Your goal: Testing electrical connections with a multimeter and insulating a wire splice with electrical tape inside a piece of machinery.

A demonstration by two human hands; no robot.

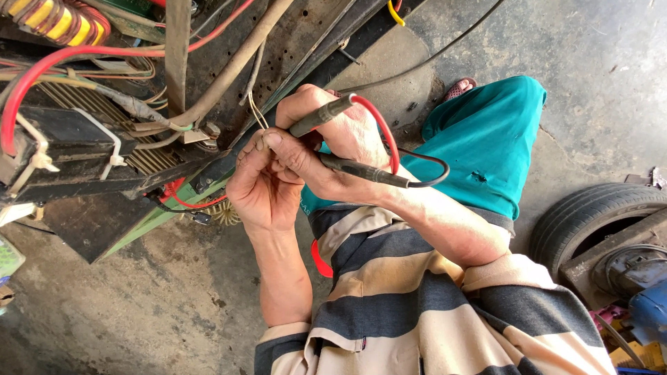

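Striped in beige and grey, the person's shirt sleeve (417, 305) fills the bottom of the view, with a teal trouser leg (490, 149) beyond it. Both hands meet just above. One hand, the left hand (260, 184), is curled nearly closed, its fingertips pinching a pair of thin pale wires (257, 111) that run up into the open machine chassis (104, 132). Pressed against it, the right hand (333, 142) is closed around two meter probes: the red-leaded probe (321, 116) lies across its knuckles and the black-leaded probe (361, 170) sits lower, along the wrist. Beyond the right forearm, a tyre (590, 215) rests on the concrete floor (139, 312).
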